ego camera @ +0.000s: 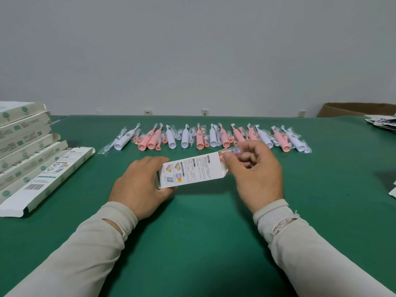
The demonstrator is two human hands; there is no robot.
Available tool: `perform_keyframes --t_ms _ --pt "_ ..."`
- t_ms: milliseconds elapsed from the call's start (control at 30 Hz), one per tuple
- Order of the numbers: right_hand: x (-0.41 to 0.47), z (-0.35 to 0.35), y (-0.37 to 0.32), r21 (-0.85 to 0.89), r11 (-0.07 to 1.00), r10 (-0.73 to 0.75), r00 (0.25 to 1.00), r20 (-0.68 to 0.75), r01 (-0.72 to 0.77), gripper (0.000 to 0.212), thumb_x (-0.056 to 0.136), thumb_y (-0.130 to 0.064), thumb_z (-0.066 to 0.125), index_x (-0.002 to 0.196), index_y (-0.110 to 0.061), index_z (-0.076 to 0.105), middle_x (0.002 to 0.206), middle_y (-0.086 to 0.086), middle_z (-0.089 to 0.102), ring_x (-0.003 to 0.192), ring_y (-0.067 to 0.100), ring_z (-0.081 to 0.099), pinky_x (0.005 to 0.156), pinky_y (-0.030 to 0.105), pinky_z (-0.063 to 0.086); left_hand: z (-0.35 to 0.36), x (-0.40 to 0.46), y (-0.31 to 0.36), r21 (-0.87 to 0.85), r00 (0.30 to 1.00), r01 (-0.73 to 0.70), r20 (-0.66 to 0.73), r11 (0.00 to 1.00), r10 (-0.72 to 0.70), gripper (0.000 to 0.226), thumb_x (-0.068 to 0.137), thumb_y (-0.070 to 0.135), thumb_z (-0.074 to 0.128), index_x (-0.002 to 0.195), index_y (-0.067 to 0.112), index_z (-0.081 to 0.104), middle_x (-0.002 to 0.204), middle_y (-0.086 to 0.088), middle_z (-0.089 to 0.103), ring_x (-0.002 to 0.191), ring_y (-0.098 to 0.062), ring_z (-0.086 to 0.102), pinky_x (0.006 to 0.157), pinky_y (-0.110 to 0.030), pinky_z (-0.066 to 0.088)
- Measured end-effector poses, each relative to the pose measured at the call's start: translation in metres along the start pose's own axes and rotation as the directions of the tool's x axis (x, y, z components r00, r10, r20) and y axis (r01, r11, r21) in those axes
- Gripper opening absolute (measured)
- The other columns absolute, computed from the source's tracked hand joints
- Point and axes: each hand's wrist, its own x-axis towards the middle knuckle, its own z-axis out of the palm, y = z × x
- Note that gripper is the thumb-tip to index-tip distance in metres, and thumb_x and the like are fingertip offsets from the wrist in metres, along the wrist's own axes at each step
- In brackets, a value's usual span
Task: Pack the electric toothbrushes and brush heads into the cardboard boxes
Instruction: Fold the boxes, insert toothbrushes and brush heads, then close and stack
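A narrow white printed cardboard box (192,170) hangs just above the green table (192,243) between my hands. My left hand (141,185) grips its near end. My right hand (255,174) pinches a plastic-wrapped brush head (234,151) at the box's open far end, where a flap stands out. Behind them lies a row of several pink and white electric toothbrushes (201,138) with bagged brush heads among them.
A leaning stack of several similar boxes (27,142) fills the left side, with one open box (49,181) lying flat beside it. A brown carton (353,109) and loose printed papers (383,122) sit at the far right.
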Motion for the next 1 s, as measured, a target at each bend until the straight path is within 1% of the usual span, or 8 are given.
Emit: perform_keyframes --t_ms 133,233,333,533,767,833,900,1000 --pt "0.003 -0.003 0.003 -0.045 0.998 0.055 0.997 0.055 -0.053 0.006 0.087 -0.027 0.075 0.092 -0.027 0.071 0.077 -0.01 0.069 0.066 0.003 0.059 0.065 0.013 0.048 0.0 0.0 -0.001 0.01 1.0 0.013 0.002 1.0 -0.013 0.051 0.078 0.046 0.069 0.125 0.042 0.051 0.115 0.018 0.054 0.112 -0.015 0.047 0.086 -0.042 0.05" --pt "0.004 -0.005 0.003 -0.137 0.989 0.061 0.994 0.092 -0.048 0.007 0.088 -0.022 0.07 0.093 -0.026 0.074 0.085 -0.009 0.069 0.069 -0.003 0.058 0.066 0.007 0.043 0.0 0.001 -0.003 0.017 1.0 0.016 0.009 1.0 -0.016 0.053 0.078 0.046 0.068 0.127 0.042 0.05 0.116 0.017 0.054 0.112 -0.015 0.047 0.087 -0.043 0.05" --pt "0.004 -0.005 0.0 -0.208 0.978 -0.01 0.996 0.086 0.028 0.009 0.088 -0.018 0.073 0.091 -0.027 0.076 0.09 -0.009 0.065 0.079 -0.009 0.057 0.07 0.0 0.039 0.001 0.001 -0.003 0.022 1.0 0.012 0.009 1.0 -0.013 0.052 0.077 0.045 0.069 0.125 0.043 0.05 0.118 0.017 0.054 0.112 -0.014 0.047 0.087 -0.043 0.05" --pt "0.0 -0.001 0.002 -0.15 0.989 0.003 0.989 0.148 0.019 0.016 0.086 -0.016 0.073 0.075 -0.026 0.067 0.069 -0.021 0.063 0.061 0.0 0.051 0.061 0.013 0.042 0.002 0.002 -0.004 0.038 1.0 -0.004 0.015 0.999 0.004 0.054 0.078 0.049 0.069 0.128 0.042 0.049 0.118 0.017 0.054 0.113 -0.014 0.046 0.088 -0.042 0.05" --pt "-0.004 -0.002 -0.009 -0.174 0.984 0.025 0.934 0.357 0.04 0.023 0.084 -0.008 0.06 0.081 -0.023 0.077 0.093 -0.01 0.067 0.089 0.013 0.058 0.084 0.03 0.047 0.001 0.003 -0.006 0.029 1.0 -0.001 0.015 1.0 0.001 0.052 0.077 0.047 0.069 0.126 0.042 0.051 0.115 0.017 0.055 0.112 -0.015 0.049 0.086 -0.042 0.051" --pt "-0.004 -0.003 -0.011 -0.15 0.987 0.001 0.939 0.344 0.054 0.024 0.082 -0.011 0.059 0.081 -0.03 0.074 0.091 -0.013 0.068 0.087 0.009 0.059 0.08 0.026 0.047 0.001 0.003 -0.005 0.018 1.0 -0.004 0.006 1.0 0.004 0.051 0.077 0.045 0.069 0.124 0.042 0.052 0.112 0.017 0.055 0.11 -0.016 0.049 0.086 -0.043 0.051" --pt "-0.003 -0.004 -0.011 -0.097 0.995 0.008 0.954 0.301 0.022 0.019 0.076 -0.019 0.056 0.084 -0.032 0.066 0.088 -0.014 0.066 0.073 -0.001 0.054 0.069 0.014 0.043 0.002 0.002 -0.004 0.015 1.0 -0.008 0.003 1.0 0.008 0.05 0.077 0.046 0.069 0.124 0.042 0.052 0.111 0.016 0.055 0.109 -0.015 0.05 0.086 -0.043 0.051" --pt "-0.002 -0.005 -0.008 -0.052 0.998 0.036 0.951 0.308 -0.021 0.018 0.072 -0.022 0.053 0.088 -0.028 0.06 0.091 -0.008 0.069 0.074 0.004 0.056 0.065 0.013 0.043 0.002 0.002 -0.003 0.011 1.0 -0.007 0.005 1.0 0.007 0.05 0.077 0.045 0.07 0.123 0.042 0.052 0.111 0.016 0.054 0.108 -0.015 0.05 0.085 -0.043 0.051"
